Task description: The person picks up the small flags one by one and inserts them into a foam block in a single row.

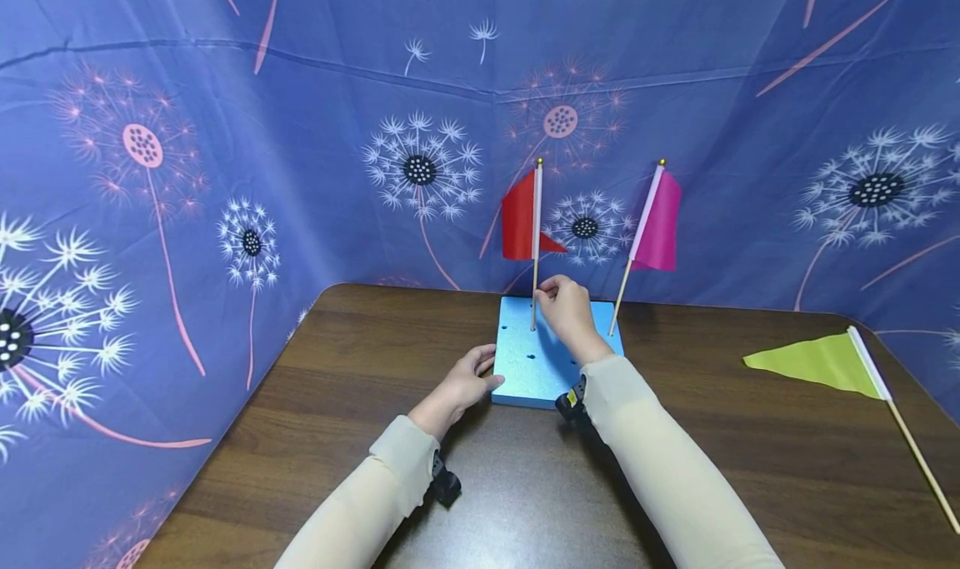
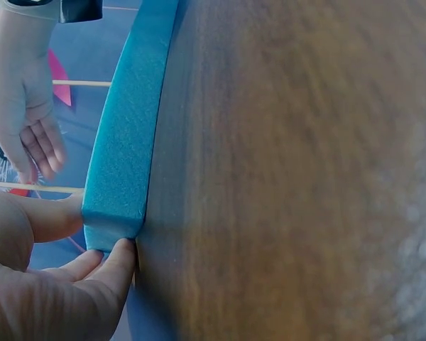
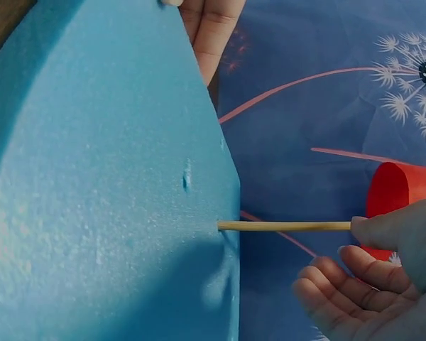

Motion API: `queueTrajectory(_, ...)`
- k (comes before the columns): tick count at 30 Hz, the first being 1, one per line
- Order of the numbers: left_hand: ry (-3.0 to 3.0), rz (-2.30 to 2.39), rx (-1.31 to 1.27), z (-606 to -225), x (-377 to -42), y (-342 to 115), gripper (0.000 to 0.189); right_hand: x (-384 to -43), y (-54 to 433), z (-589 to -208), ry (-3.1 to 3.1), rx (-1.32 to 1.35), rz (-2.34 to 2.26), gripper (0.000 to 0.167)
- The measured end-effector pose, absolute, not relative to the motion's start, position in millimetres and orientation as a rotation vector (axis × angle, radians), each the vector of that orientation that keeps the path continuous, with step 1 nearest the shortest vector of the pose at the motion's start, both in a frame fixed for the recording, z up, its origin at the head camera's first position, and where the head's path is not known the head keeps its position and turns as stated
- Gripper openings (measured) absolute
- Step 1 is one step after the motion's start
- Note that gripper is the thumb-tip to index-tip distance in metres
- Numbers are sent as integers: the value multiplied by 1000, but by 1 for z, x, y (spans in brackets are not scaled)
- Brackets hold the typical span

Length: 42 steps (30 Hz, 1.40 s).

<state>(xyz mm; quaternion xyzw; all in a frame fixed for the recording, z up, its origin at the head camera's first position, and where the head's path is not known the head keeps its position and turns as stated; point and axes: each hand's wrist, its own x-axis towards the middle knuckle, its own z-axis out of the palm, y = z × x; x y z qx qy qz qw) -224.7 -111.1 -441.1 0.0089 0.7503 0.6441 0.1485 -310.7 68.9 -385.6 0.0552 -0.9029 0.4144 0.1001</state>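
A light-blue board with small holes lies on the wooden table. At its left edge, my left hand grips the board, thumb on the top face and fingers against the side, as the left wrist view shows. A red flag on a thin wooden stick stands upright in the board. My right hand pinches that stick below the cloth; the stick's lower end sits in a hole. Toward the board's right edge, a magenta flag stands tilted to the right, untouched.
A yellow-green flag with a long stick lies on the right side of the wooden table. Behind and to the left hangs a blue cloth printed with dandelions. Dark wrist cameras are strapped over both cream sleeves.
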Motion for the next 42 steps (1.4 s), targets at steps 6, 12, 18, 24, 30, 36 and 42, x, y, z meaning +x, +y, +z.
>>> queueTrajectory(6,2168,1838,6,-439,-224,-111,57,-305,74,-381,-2625,188,1240,24)
queueTrajectory(12,2168,1838,-7,-438,-223,-110,57,-297,78,-379,-2588,177,1278,26)
queueTrajectory(18,2175,1839,-8,-439,-222,-110,57,-292,87,-380,-2573,155,1299,28)
queueTrajectory(24,2157,1852,-10,-439,-222,-110,57,-287,95,-380,-2554,132,1303,30)
queueTrajectory(30,2158,1855,-6,-439,-222,-109,57,-281,104,-380,-2548,95,1309,32)
queueTrajectory(36,2170,1847,-6,-440,-222,-109,57,-279,117,-382,-2570,35,1314,34)
queueTrajectory(42,2164,1845,-12,-442,-223,-110,57,-278,133,-384,-2593,-55,1299,36)
